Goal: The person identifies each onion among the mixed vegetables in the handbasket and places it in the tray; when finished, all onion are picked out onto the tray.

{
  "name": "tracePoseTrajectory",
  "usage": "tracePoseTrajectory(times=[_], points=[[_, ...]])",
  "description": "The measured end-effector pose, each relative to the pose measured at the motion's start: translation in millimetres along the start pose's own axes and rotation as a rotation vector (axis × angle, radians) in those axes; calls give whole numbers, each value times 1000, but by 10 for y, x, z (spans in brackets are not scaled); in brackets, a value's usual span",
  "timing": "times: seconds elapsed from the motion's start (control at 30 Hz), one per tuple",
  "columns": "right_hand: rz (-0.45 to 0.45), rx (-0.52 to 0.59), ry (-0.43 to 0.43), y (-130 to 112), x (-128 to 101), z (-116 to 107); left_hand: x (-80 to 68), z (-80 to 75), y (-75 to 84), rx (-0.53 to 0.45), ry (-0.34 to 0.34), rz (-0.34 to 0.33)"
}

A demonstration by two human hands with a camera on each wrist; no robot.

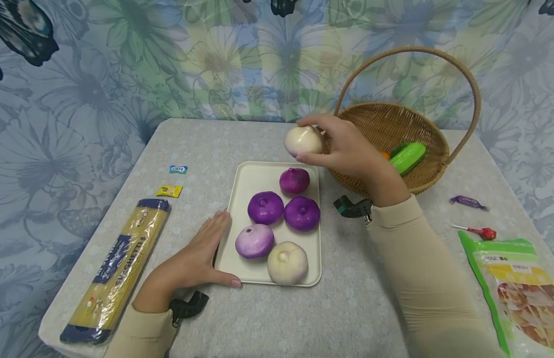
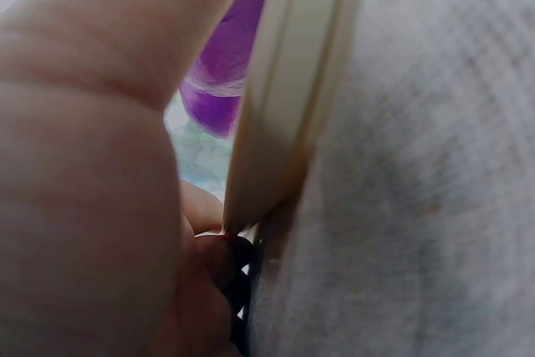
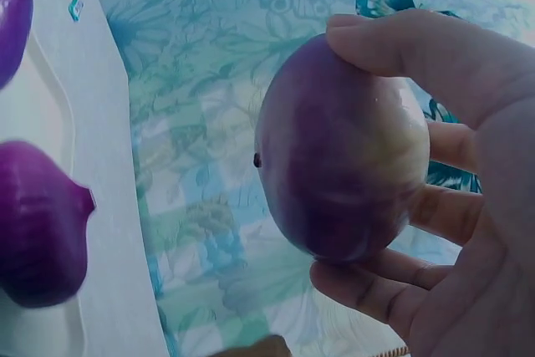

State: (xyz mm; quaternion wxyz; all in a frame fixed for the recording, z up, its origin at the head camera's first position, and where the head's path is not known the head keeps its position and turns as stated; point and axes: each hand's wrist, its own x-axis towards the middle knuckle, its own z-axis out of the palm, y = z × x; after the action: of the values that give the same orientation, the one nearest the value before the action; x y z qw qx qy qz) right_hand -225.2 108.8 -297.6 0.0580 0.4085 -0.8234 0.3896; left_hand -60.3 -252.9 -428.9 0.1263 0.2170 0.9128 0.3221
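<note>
Looking down from the head view, the right hand (image 1: pixel 348 149) pinches a pale onion (image 1: pixel 303 140) above the tray's (image 1: pixel 241 194) far edge; the left hand (image 1: pixel 200 258) lies flat, steadying the near rim. In the right wrist view, only fingertips (image 3: pixel 384 43) hold it, so it could slip onto 5 others; its stem axis lies roughly level, toward the tray.

Light is even and soft, shadows faint. The left wrist view is blurred, perhaps too close. Head view bends at the edges.

Five onions (image 1: pixel 281 223) crowd the tray (image 1: pixel 250 179), leaving room only at its far-left corner; the basket (image 1: pixel 393 124) blocks the right.
</note>
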Motion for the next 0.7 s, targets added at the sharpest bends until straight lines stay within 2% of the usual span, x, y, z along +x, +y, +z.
tracePoseTrajectory(times=[0.27, 0.43, 0.7], points=[[-52, 28, -23, -72, 33, 127, -2, -2, -8, -7, 0, 0], [-47, 31, -34, -80, 47, 195, -1, 10, -20, -2, -2, 0], [-125, 24, -18, -54, 123, 325, 8, 16, -31, -1, 3, 5]])
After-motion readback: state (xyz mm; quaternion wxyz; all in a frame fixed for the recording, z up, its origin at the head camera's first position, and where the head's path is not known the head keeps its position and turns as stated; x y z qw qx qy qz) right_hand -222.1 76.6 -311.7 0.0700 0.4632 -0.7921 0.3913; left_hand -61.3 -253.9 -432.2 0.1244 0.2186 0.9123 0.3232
